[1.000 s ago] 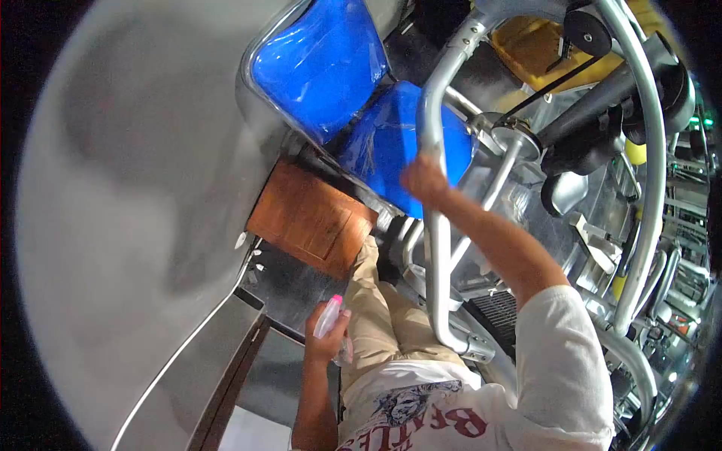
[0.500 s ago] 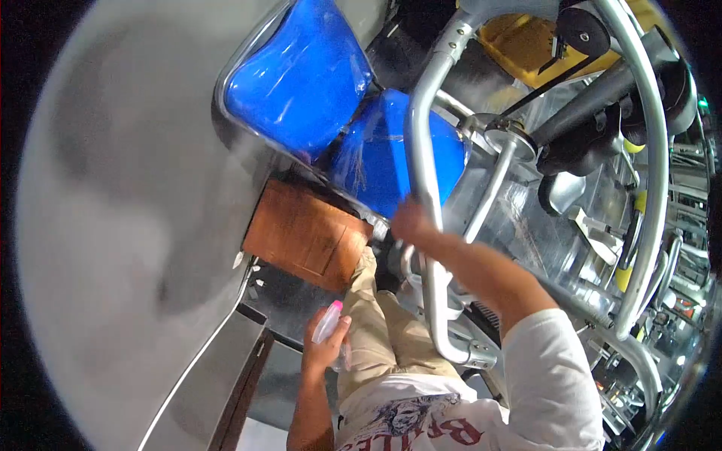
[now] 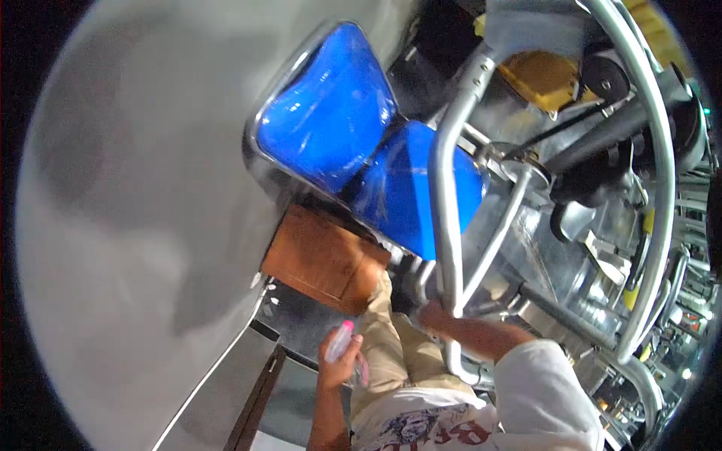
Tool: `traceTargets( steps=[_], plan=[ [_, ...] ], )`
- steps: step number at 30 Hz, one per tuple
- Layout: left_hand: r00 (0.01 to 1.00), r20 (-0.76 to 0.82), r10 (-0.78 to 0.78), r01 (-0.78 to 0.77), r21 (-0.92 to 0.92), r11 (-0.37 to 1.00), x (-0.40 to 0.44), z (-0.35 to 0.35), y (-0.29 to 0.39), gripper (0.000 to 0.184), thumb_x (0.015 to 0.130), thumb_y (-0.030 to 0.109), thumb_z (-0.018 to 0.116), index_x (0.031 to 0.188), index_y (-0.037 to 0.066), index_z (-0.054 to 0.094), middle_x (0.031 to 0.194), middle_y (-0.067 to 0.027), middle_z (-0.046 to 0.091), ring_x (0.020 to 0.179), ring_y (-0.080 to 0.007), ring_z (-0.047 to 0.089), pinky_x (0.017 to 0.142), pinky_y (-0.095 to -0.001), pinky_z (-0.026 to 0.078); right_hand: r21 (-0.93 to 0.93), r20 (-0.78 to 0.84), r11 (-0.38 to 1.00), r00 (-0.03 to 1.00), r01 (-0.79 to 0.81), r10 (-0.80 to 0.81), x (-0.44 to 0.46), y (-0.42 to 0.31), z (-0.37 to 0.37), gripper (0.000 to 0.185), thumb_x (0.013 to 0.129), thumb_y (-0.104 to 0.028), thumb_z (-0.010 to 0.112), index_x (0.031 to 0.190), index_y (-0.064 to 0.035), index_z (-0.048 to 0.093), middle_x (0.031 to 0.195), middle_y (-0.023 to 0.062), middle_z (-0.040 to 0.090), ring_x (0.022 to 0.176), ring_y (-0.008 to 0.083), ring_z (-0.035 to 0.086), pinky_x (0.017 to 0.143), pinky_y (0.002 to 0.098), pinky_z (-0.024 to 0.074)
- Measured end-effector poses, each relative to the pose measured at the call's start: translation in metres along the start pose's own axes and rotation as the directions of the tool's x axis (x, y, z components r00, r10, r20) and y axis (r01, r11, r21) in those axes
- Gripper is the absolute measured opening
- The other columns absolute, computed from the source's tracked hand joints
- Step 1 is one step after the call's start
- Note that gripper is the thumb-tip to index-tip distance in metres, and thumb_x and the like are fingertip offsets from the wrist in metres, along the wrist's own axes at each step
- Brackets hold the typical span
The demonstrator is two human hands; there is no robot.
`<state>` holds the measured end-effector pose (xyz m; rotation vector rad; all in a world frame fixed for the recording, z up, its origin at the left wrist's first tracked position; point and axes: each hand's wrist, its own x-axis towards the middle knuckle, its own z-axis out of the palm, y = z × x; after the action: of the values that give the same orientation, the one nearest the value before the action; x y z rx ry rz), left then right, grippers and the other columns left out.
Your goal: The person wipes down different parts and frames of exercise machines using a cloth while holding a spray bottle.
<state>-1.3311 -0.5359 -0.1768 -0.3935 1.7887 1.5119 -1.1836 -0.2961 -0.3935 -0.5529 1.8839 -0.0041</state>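
Note:
My left hand [image 3: 342, 363] is closed around a small clear plastic bottle [image 3: 340, 343] with a pink cap, held upright beside my left thigh. Part of the bottle is hidden behind the fingers. My right hand [image 3: 435, 319] is at the lower part of a bent silver metal tube [image 3: 447, 218], the frame of an exercise machine. That hand is smeared by motion, so its fingers and anything under them do not show. Just past the tube are a blue padded seat [image 3: 410, 188] and a blue backrest [image 3: 331, 113], both glossy.
A brown wooden box [image 3: 320, 259] stands on the floor between the seat and my legs. The grey wall [image 3: 143, 188] fills the left side. A white cable [image 3: 207, 376] runs along its base. More gym machines [image 3: 688, 286] crowd the right. Another curved silver tube [image 3: 662, 173] rises nearby.
My right hand has moved down along the silver tube toward my body. The left hand still grips the bottle. The whole view has shifted, so the seat appears lower and farther right.

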Motion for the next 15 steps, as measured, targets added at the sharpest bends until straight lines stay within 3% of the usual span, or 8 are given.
traceTargets(
  steps=[6, 7, 8, 9, 10, 12, 14, 15],
  plan=[
    [0.999, 0.022, -0.045, 0.045, -0.038, 0.998, 0.012, -0.002, 0.012, 0.015, 0.090, 0.012, 0.068, 0.090, 0.004, 0.055, 0.068, -0.0024, 0.057, 0.054, -0.0125, 0.058, 0.050, -0.0297, 0.046, 0.025, 0.011, 0.998, 0.998, 0.064, -0.065, -0.026, 0.002, -0.052, 0.023, 0.086, -0.023, 0.060, 0.096, -0.0120, 0.078, 0.102, 0.0131, 0.072, 0.094, 0.0297, 0.065, 0.080, 0.0528, 0.0474],
    [0.998, 0.028, -0.050, 0.051, -0.018, 0.999, 0.017, 0.000, 0.013, 0.015, 0.090, 0.012, 0.068, 0.090, 0.004, 0.055, 0.069, -0.0024, 0.057, 0.055, -0.0125, 0.058, 0.050, -0.0298, 0.046, -0.115, 0.040, 0.990, 0.996, 0.082, -0.077, -0.039, 0.034, -0.102, 0.020, 0.083, -0.022, 0.063, 0.091, -0.0129, 0.078, 0.100, 0.0117, 0.073, 0.092, 0.0302, 0.065, 0.077, 0.0511, 0.0473],
    [0.999, 0.020, -0.035, 0.035, -0.006, 0.999, 0.019, 0.004, 0.014, 0.015, 0.090, 0.012, 0.068, 0.087, 0.004, 0.055, 0.070, -0.0020, 0.056, 0.056, -0.0125, 0.058, 0.051, -0.0299, 0.046, -0.034, -0.170, 0.978, 0.965, -0.206, 0.198, -0.029, 0.062, -0.129, 0.017, 0.080, -0.023, 0.065, 0.085, -0.0153, 0.078, 0.094, 0.0103, 0.073, 0.091, 0.0296, 0.065, 0.079, 0.0487, 0.0465],
    [0.999, 0.035, -0.009, 0.009, 0.006, 1.000, 0.020, 0.007, 0.012, 0.015, 0.089, 0.011, 0.068, 0.088, 0.004, 0.056, 0.070, -0.0017, 0.056, 0.057, -0.0123, 0.058, 0.051, -0.0299, 0.046, -0.027, -0.309, 0.964, 0.920, -0.263, 0.242, -0.027, 0.103, -0.160, 0.020, 0.081, -0.019, 0.064, 0.093, -0.0116, 0.078, 0.097, 0.0129, 0.071, 0.093, 0.0318, 0.063, 0.079, 0.0541, 0.0443],
    [0.999, 0.051, 0.018, -0.019, 0.019, 1.000, 0.023, 0.010, 0.008, 0.014, 0.089, 0.011, 0.068, 0.088, 0.004, 0.056, 0.071, -0.0014, 0.057, 0.058, -0.0120, 0.058, 0.052, -0.0298, 0.046, -0.065, -0.410, 0.968, 0.891, -0.241, 0.194, -0.026, 0.146, -0.196, 0.019, 0.083, -0.021, 0.062, 0.088, -0.0124, 0.078, 0.098, 0.0126, 0.070, 0.099, 0.0324, 0.061, 0.082, 0.0526, 0.0445],
    [0.994, 0.096, 0.044, -0.046, 0.024, 0.999, 0.026, 0.018, 0.009, 0.012, 0.089, 0.010, 0.068, 0.088, 0.003, 0.058, 0.072, -0.0009, 0.057, 0.059, -0.0115, 0.058, 0.053, -0.0296, 0.047, -0.135, -0.511, 0.875, 0.789, -0.465, 0.341, -0.028, 0.208, -0.273, 0.029, 0.091, -0.029, 0.051, 0.093, -0.0148, 0.076, 0.109, 0.0102, 0.069, 0.111, 0.0292, 0.057, 0.096, 0.0532, 0.0378],
    [0.988, 0.145, 0.047, -0.049, 0.010, 0.999, 0.027, 0.029, 0.018, 0.011, 0.089, 0.008, 0.069, 0.090, 0.002, 0.060, 0.072, -0.0004, 0.057, 0.061, -0.0109, 0.058, 0.053, -0.0292, 0.048, 0.066, -0.680, 0.839, 0.592, -0.540, 0.434, -0.065, 0.243, -0.327, 0.032, 0.094, -0.029, 0.046, 0.102, -0.0153, 0.074, 0.115, 0.0092, 0.068, 0.114, 0.0292, 0.056, 0.099, 0.0542, 0.0357],
    [0.987, 0.160, 0.033, -0.032, -0.005, 0.999, 0.027, 0.031, 0.021, 0.011, 0.089, 0.008, 0.069, 0.091, 0.002, 0.060, 0.073, -0.0003, 0.057, 0.062, -0.0106, 0.058, 0.054, -0.0290, 0.048, 0.092, -0.671, 0.838, 0.589, -0.538, 0.451, -0.068, 0.246, -0.330, 0.031, 0.094, -0.028, 0.046, 0.105, -0.0155, 0.073, 0.116, 0.0092, 0.067, 0.114, 0.0293, 0.056, 0.098, 0.0541, 0.0360]
  ],
)
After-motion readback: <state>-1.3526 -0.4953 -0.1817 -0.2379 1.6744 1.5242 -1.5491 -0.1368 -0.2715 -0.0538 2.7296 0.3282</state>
